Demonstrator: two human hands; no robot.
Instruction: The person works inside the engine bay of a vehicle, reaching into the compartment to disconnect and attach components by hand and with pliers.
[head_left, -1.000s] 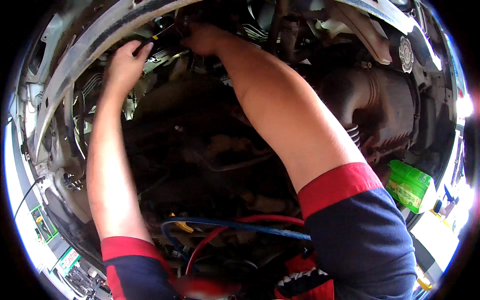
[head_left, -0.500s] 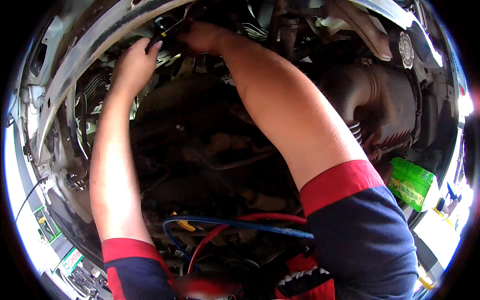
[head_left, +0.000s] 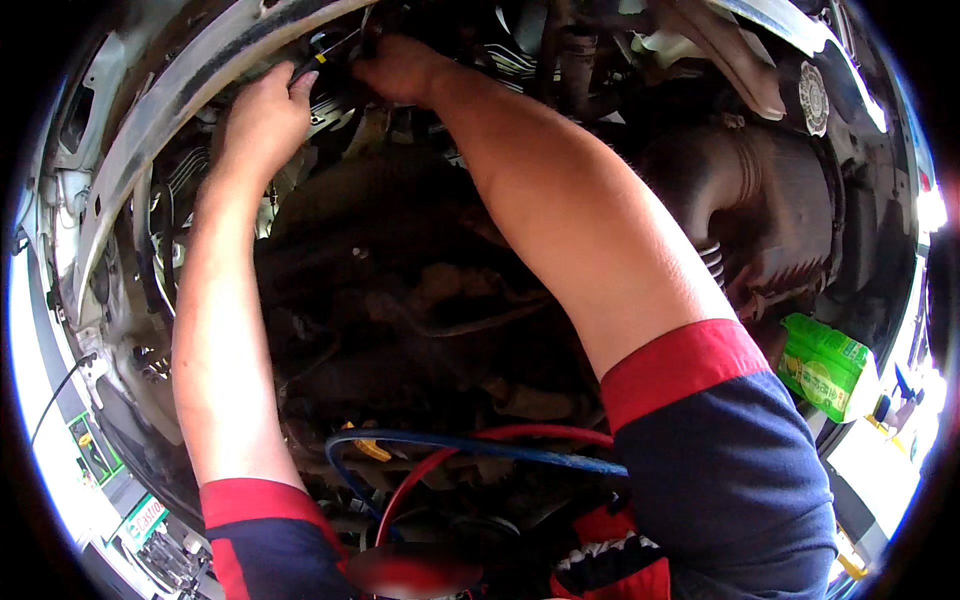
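Note:
Deep in the engine bay, my left hand (head_left: 268, 118) grips a slim dark tool (head_left: 318, 62) with a yellow mark and a thin metal shank, under the curved metal crossbar (head_left: 190, 75) at the top left. The shank runs toward my right hand (head_left: 400, 70), which is curled in shadow among the engine parts beyond it. What those fingers hold is hidden. Both forearms reach in from below, either side of the dark engine.
A blue hose (head_left: 470, 444) and a red hose (head_left: 535, 432) loop across the lower middle. At the right are an air intake duct (head_left: 715, 200) and a green package (head_left: 825, 365). Pale body edges and workshop items show around the outer rim.
My left hand has moved slightly up with the tool. My right hand has shifted slightly up and leftward, still deep among the parts.

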